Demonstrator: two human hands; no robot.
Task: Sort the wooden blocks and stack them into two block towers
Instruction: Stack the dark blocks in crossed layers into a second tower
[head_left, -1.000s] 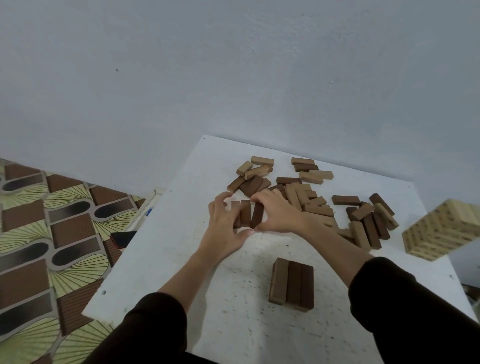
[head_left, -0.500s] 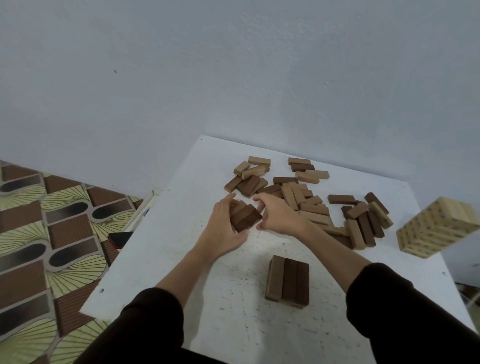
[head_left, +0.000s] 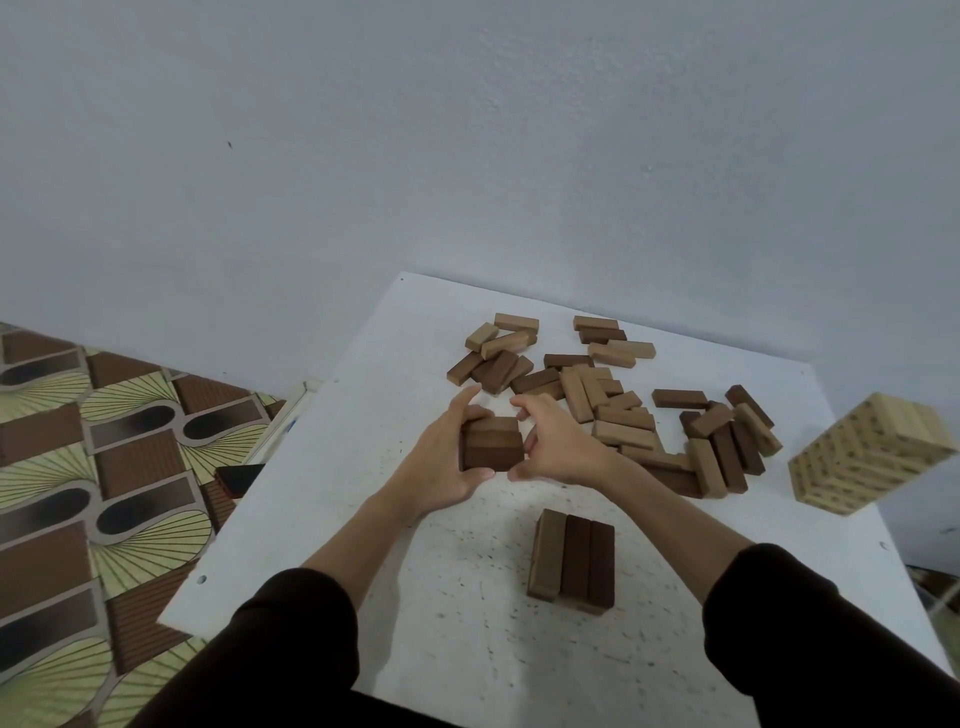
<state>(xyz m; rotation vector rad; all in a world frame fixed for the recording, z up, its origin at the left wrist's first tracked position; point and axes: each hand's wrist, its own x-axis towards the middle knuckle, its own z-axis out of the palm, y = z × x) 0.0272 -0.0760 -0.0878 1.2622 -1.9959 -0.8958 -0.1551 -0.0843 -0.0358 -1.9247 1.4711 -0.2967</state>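
Note:
A set of three brown blocks lies side by side between my two hands, near the middle of the white table. My left hand grips its left end and my right hand grips its right end. Closer to me stands a low layer of three brown blocks. A loose heap of light and dark wooden blocks spreads across the far half of the table. A tall tower of pale blocks stands at the right edge.
The grey wall rises right behind the table. A patterned floor mat lies to the left, with a dark phone-like object beside the table's left edge.
My hands turned the three brown blocks from pointing away from me to lying crosswise, squared them together, and drew them slightly nearer.

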